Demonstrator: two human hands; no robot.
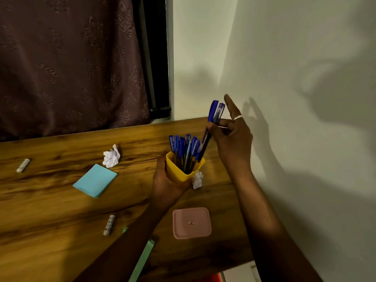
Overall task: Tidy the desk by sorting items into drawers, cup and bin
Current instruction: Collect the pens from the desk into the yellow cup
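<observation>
Head view | left hand (166,185) grips yellow cup (183,169) | right hand (232,137) pinches two blue pens (213,117) | lower tips-first, steadying cup

Noted: cup (184,171), yellow; pens (183,145), capped in blue; pad (95,180), pale blue; lid (191,223), pink; desk (61,210), brown, wood-grained; curtain (71,58), purple-brown, embossed with floral motifs; paper ball (111,156), white, printed in purple; strip (142,259), mint green.

One cup (179,174). About ten pens (184,147), caps too bunched for an exact count. Two paper balls (111,156). Two small rolls (109,224). One blue pad (95,180). One pink lid (191,222). One green strip (145,259). One desk (50,210).
</observation>
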